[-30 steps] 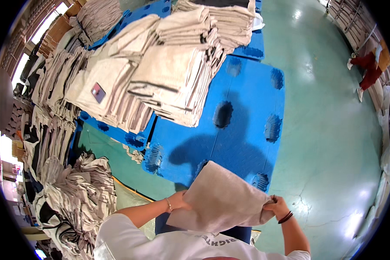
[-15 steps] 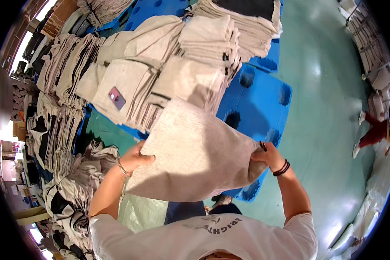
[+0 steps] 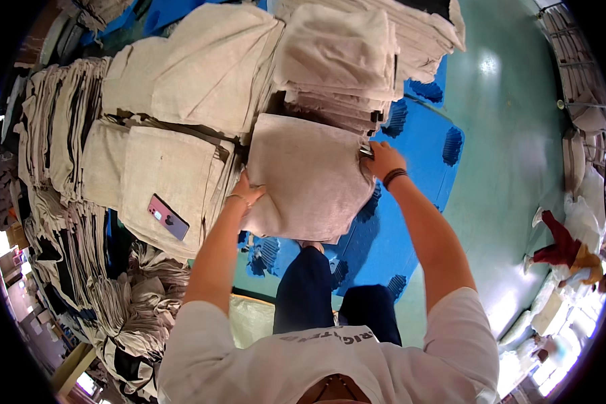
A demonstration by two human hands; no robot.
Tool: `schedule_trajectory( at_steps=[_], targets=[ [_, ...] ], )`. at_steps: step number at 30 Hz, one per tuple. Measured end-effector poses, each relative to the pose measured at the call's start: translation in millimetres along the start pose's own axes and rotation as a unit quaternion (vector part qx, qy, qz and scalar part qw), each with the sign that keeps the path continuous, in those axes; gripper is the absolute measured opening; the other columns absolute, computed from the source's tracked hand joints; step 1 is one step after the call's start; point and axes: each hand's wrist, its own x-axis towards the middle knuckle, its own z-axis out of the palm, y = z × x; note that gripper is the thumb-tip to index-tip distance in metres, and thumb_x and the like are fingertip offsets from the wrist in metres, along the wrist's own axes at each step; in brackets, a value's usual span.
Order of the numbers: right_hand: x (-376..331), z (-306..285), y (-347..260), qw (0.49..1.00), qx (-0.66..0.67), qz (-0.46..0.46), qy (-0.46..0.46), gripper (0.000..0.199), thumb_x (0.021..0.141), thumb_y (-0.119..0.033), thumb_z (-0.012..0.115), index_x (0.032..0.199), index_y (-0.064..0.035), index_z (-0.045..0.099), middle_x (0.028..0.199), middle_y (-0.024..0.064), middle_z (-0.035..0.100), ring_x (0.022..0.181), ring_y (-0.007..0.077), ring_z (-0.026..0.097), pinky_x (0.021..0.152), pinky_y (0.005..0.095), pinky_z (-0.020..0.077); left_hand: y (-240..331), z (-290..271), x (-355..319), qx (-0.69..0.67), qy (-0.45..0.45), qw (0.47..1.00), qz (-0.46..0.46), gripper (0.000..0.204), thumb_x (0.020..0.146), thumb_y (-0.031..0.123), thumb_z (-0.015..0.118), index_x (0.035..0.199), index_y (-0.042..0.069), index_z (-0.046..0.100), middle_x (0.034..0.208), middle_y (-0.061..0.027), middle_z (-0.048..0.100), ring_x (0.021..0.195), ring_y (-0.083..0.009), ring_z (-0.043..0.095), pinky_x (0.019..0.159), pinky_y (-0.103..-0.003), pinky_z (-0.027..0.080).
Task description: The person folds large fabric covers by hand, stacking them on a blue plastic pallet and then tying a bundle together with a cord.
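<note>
A folded beige cloth (image 3: 310, 178) lies on top of the front right pile, its near corner hanging over the side. My left hand (image 3: 250, 191) grips its left edge, thumb on top. At the right edge my right hand (image 3: 386, 160) is closed on the cloth. A small dark, shiny object (image 3: 367, 151) shows at my right fingers; its kind is unclear. Part of the fingers of both hands is hidden by the cloth or the grip. Just behind stands another pile of folded beige cloths (image 3: 337, 54).
A phone (image 3: 169, 217) lies on the left cloth pile (image 3: 172, 168). Blue plastic pallets (image 3: 424, 155) stand under the piles, on a green floor (image 3: 498, 175). Bundled cloths (image 3: 141, 296) crowd the left side. A person in dark red trousers (image 3: 559, 239) is at the far right.
Both hands have moved forward with the cloth, from in front of my body down onto the pile. My view has shifted closer to the piles, and my arms are now stretched out.
</note>
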Motion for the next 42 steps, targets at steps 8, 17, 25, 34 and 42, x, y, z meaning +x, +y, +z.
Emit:
schedule_trajectory(
  at_steps=[8,17,25,34,42],
  targets=[
    [14.7,37.4,43.5,0.994,0.099,0.012,-0.046,0.036,0.068,-0.027,0.057,0.097,-0.0083,0.05,0.095,0.0125,0.052,0.084,0.0316,0.051,0.07,0.0368,0.042,-6.2,11.4,3.9,0.033,-0.034,0.999,-0.027,0.088,0.056,0.022,0.071,0.124,0.001,0.02,0.118,-0.0194,0.04,0.109,-0.0292,0.04,0.091,-0.034,0.033],
    [7.1,-18.2,42.2,0.975,0.096,-0.134,-0.146,0.038,0.065,-0.032,0.061,0.093,-0.008,0.053,0.085,0.0097,0.055,0.076,0.0271,0.054,0.066,0.0345,0.0431,6.6,-35.8,-43.3,-0.078,-0.066,0.991,-0.088,0.071,0.061,0.019,0.068,0.119,-0.002,0.031,0.108,-0.0148,0.048,0.099,-0.0211,0.047,0.086,-0.03,0.036],
    [28.5,-12.9,36.2,0.96,0.116,-0.175,-0.186,0.04,0.064,-0.033,0.06,0.094,-0.0079,0.05,0.084,0.0082,0.053,0.074,0.025,0.055,0.061,0.0337,0.0455,-16.4,54.1,11.9,-0.255,0.282,0.925,0.03,0.066,0.071,0.014,0.052,0.128,0.007,0.018,0.126,-0.0167,0.028,0.117,-0.0279,0.026,0.095,-0.034,0.021],
    [37.7,3.2,68.7,0.891,0.392,-0.081,-0.212,0.032,0.067,-0.013,0.059,0.098,-0.006,0.054,0.091,0.0087,0.054,0.076,0.0227,0.055,0.064,0.0302,0.0447,28.5,86.6,47.2,-0.122,0.413,0.885,-0.177,0.063,0.078,0.043,0.037,0.128,0.009,0.019,0.127,-0.0094,0.03,0.117,-0.0206,0.027,0.097,-0.037,0.01],
    [50.1,48.6,68.9,0.904,0.403,-0.027,-0.139,0.027,0.069,-0.006,0.054,0.095,-0.0074,0.056,0.094,0.0112,0.055,0.085,0.0269,0.052,0.073,0.0313,0.0421,-23.8,115.3,42.5,-0.259,0.463,0.842,-0.1,0.059,0.077,0.045,0.041,0.126,0.018,0.023,0.108,-0.0189,0.042,0.076,-0.0256,0.056,0.061,-0.033,0.051]
  ],
)
